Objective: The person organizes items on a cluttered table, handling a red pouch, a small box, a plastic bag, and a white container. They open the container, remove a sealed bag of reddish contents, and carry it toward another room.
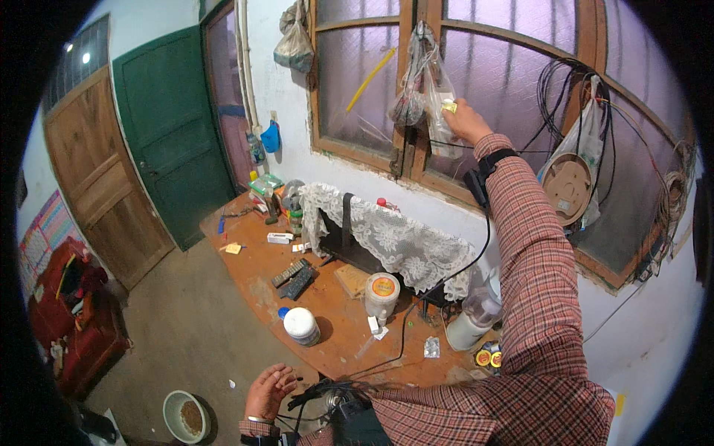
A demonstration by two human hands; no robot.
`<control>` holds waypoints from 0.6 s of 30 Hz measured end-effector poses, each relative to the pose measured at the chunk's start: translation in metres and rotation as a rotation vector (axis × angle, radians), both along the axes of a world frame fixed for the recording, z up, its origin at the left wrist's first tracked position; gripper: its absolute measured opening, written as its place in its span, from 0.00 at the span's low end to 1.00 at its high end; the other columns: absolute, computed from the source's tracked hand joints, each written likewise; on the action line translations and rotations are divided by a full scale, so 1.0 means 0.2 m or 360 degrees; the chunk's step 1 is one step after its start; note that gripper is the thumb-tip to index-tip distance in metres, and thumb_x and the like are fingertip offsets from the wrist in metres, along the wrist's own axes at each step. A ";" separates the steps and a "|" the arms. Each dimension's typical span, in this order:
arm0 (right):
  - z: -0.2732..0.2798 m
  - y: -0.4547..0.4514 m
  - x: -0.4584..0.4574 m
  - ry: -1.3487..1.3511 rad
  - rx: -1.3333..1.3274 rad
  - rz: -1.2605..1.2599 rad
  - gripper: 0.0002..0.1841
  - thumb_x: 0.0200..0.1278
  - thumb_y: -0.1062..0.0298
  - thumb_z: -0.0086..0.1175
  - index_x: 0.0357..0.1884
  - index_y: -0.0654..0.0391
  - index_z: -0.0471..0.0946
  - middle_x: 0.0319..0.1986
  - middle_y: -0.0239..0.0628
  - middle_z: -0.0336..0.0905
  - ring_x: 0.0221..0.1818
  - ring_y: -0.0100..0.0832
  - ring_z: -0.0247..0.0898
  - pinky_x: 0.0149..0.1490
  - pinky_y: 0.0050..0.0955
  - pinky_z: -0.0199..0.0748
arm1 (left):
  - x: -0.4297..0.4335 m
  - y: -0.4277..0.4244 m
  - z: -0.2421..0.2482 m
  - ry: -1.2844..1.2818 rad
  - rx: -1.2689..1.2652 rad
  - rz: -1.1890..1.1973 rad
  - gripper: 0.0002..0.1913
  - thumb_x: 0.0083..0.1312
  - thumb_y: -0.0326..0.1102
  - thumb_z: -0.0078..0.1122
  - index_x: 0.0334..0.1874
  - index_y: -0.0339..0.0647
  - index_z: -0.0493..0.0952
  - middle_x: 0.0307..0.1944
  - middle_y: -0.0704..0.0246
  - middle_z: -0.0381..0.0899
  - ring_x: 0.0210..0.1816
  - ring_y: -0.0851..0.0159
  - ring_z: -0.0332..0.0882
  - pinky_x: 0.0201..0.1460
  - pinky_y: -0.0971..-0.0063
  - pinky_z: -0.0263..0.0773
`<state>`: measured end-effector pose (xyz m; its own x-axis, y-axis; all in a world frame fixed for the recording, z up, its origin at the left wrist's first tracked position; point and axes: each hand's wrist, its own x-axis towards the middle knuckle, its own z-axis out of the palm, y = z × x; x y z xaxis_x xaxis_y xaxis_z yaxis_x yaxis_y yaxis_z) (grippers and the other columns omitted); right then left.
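My right hand (470,120) reaches up to the window, its fingers closed on a small yellow-and-white packet (449,106). Just behind the packet hangs a clear plastic bag (440,131) with boxes inside; whether the packet touches it I cannot tell. A second plastic bag (410,106), with dark contents, hangs beside it from the same spot on the frame. Low in the view, near the table's front edge, my left hand (270,390) is raised with loosely curled fingers apart and nothing in them.
A wooden table (334,357) carries a lace-covered flat screen (357,240), remote controls (293,277), a white-lidded jar (302,326), a plastic tub (382,295) and a blender (474,318). A black cable (407,323) runs from my right wrist across it. A bowl (187,417) stands on the floor.
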<state>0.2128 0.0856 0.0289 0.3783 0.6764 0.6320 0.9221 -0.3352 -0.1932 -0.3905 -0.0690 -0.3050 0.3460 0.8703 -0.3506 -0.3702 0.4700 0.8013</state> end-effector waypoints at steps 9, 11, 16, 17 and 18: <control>0.20 -0.05 -0.05 -0.0029 -0.0577 -0.0265 0.29 0.66 0.47 0.43 0.45 0.69 0.79 0.44 0.60 0.79 0.50 0.51 0.77 0.56 0.45 0.73 | -0.01 0.09 -0.06 -0.0023 0.0038 -0.0038 0.20 0.70 0.36 0.56 0.59 0.31 0.69 0.52 0.57 0.77 0.50 0.58 0.79 0.51 0.65 0.77; 0.21 -0.05 -0.04 -0.0203 -0.0572 -0.0249 0.30 0.67 0.48 0.40 0.47 0.68 0.79 0.46 0.59 0.79 0.52 0.54 0.76 0.58 0.46 0.71 | 0.00 0.10 -0.08 -0.0037 0.0016 -0.0071 0.20 0.70 0.36 0.55 0.58 0.30 0.69 0.52 0.56 0.77 0.50 0.58 0.79 0.52 0.64 0.77; 0.20 -0.05 0.10 -0.0092 -0.0404 -0.0183 0.35 0.70 0.41 0.32 0.49 0.66 0.79 0.48 0.62 0.76 0.54 0.58 0.73 0.60 0.49 0.66 | 0.02 0.11 -0.09 -0.0039 0.0001 -0.0128 0.20 0.69 0.37 0.56 0.58 0.31 0.69 0.53 0.57 0.76 0.52 0.57 0.77 0.55 0.62 0.75; 0.19 -0.04 0.15 -0.0008 -0.0381 -0.0184 0.37 0.71 0.39 0.31 0.50 0.66 0.78 0.49 0.62 0.76 0.54 0.58 0.72 0.61 0.49 0.66 | 0.03 0.11 -0.08 -0.0042 -0.0013 -0.0136 0.21 0.69 0.38 0.56 0.59 0.32 0.69 0.54 0.58 0.76 0.53 0.57 0.77 0.56 0.62 0.74; 0.19 -0.04 0.19 -0.0102 -0.0266 -0.0118 0.37 0.71 0.38 0.30 0.50 0.65 0.78 0.50 0.61 0.76 0.55 0.58 0.72 0.61 0.48 0.65 | 0.03 0.11 -0.08 0.0013 -0.0004 -0.0125 0.23 0.69 0.38 0.56 0.61 0.31 0.68 0.55 0.56 0.76 0.54 0.55 0.76 0.57 0.60 0.74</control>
